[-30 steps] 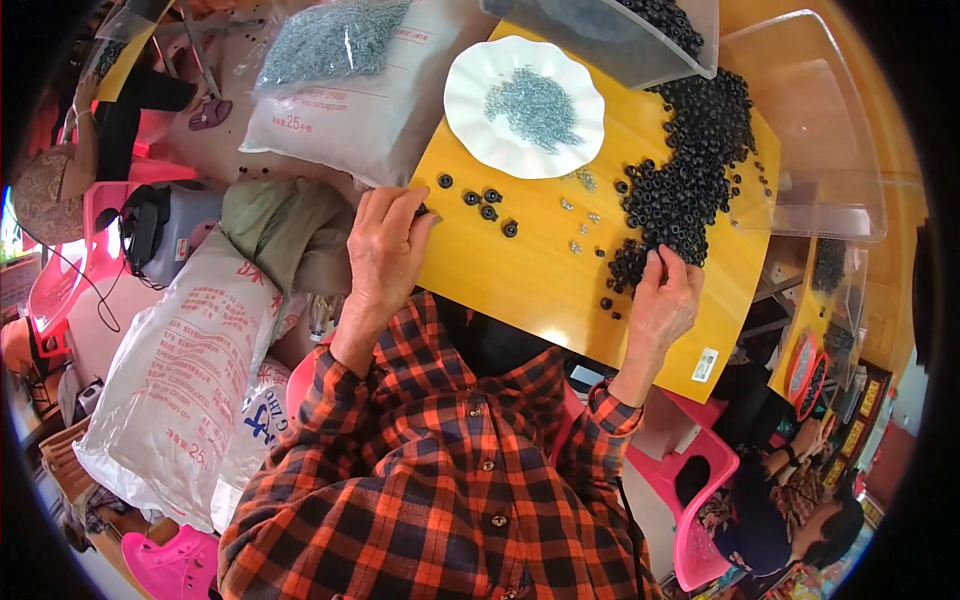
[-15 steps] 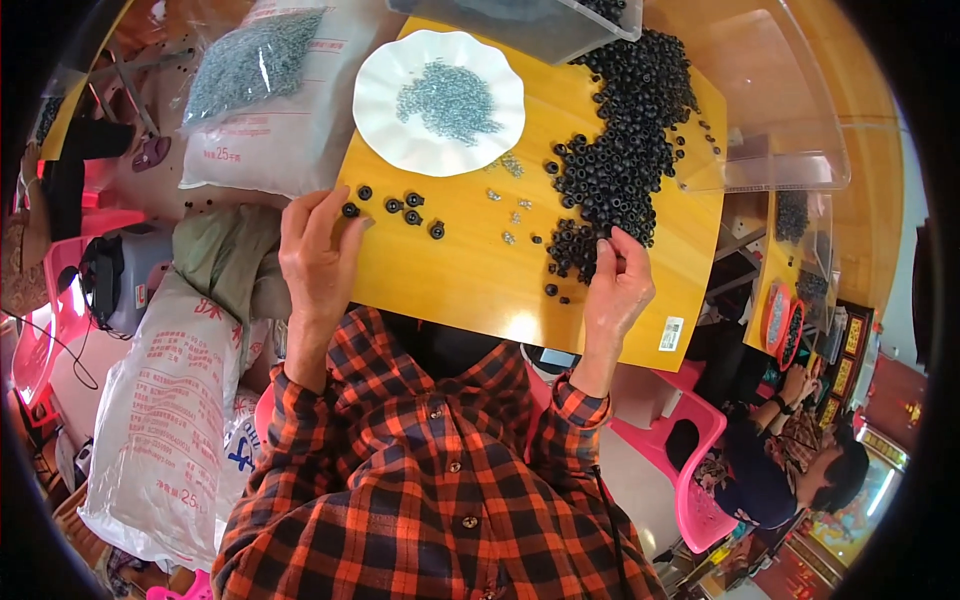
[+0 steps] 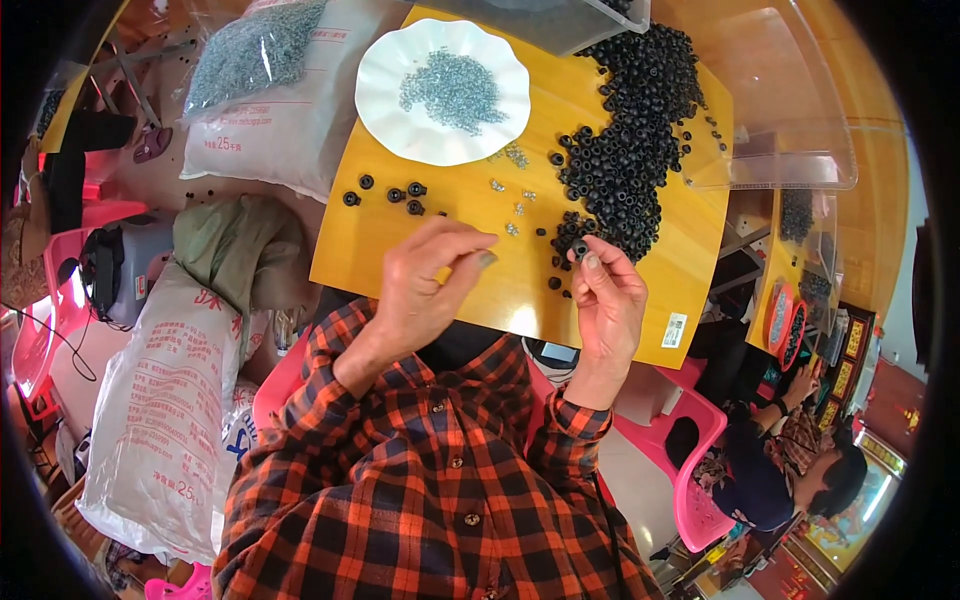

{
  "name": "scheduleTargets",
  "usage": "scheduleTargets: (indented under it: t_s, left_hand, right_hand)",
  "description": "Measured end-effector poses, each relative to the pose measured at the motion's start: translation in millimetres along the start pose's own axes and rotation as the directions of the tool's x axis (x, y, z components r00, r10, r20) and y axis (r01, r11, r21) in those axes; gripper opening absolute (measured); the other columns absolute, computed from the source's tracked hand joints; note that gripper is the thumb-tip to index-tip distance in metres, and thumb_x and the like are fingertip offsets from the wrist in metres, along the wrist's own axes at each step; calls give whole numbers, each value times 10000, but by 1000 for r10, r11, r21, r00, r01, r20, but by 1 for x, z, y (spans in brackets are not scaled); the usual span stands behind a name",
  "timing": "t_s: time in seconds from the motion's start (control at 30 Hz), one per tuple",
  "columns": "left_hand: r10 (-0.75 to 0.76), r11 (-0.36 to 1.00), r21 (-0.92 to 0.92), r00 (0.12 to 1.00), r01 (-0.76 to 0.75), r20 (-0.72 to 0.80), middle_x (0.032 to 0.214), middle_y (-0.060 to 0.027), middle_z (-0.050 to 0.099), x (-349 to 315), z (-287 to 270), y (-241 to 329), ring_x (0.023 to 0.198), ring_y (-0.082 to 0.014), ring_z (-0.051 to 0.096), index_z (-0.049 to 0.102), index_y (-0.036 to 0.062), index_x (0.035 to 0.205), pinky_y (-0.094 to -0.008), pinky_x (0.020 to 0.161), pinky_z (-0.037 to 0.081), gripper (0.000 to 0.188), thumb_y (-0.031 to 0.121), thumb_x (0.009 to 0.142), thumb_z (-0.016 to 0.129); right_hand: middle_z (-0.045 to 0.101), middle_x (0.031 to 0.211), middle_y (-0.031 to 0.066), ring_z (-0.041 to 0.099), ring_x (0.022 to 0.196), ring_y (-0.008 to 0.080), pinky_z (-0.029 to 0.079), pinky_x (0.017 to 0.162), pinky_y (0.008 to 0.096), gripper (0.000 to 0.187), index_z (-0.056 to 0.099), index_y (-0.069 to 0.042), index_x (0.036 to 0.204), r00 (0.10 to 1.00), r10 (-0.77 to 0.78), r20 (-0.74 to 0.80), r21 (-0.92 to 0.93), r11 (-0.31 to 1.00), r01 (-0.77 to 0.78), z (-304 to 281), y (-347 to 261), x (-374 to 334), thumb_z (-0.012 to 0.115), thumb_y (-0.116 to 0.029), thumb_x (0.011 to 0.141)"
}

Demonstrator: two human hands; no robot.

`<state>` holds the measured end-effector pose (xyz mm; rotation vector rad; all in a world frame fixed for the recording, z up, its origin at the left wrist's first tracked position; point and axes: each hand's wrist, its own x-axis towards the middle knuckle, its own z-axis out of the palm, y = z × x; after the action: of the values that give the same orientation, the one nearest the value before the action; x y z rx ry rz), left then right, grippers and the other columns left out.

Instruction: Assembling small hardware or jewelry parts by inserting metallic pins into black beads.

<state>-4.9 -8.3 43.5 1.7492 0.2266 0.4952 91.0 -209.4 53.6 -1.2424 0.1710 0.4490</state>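
Observation:
Between the thumb and fingertips of my right hand point(image 3: 610, 300) is a small black ring-shaped piece point(image 3: 579, 248), held just above the near end of a pile of black pieces point(image 3: 625, 150). My left hand point(image 3: 425, 285) hovers over the near middle of the yellow table point(image 3: 350, 250), its fingers stretched to the right, thumb and forefinger apart, with nothing visible between them. Beyond the left fingertips lie small clusters of clear pieces point(image 3: 512, 229). Several black pieces point(image 3: 415, 207) sit on the table's left, one partly hidden by my left hand.
A scalloped white plate point(image 3: 385, 125) holds tiny clear pieces. Translucent plastic bins stand at the far edge point(image 3: 540, 30) and right side point(image 3: 800, 170). White sacks point(image 3: 250, 150) line the left. A pink chair point(image 3: 700, 480) and another person point(image 3: 770, 470) are at the right.
My left hand has moved right from the black pieces on the left to the table's middle. My right hand has lifted a black piece from the pile's near edge and turned.

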Motion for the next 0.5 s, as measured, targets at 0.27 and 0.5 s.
scheduleTargets:
  t_s: [0.27,0.5]
  left_hand:
    - [46,974,-227,971,8,233,1005,-87,637,7,17,4,914,-161,616,667,40,1134,-265,764,512,307,-64,847,640]
    - [-68,920,-357,963,161,259,1001,-73,646,1,14,-14,935,-147,631,675,29,1087,-254,793,522,246,-50,855,656]
  right_hand:
    - [639,794,7,511,572,53,377,507,178,228,644,17,1050,992,106,68,-124,988,-97,24,7,-16,717,-67,851]
    - [633,797,24,524,580,61,387,511,184,204,635,14,1027,981,126,146,-120,987,-109,35,11,-21,712,-71,859]
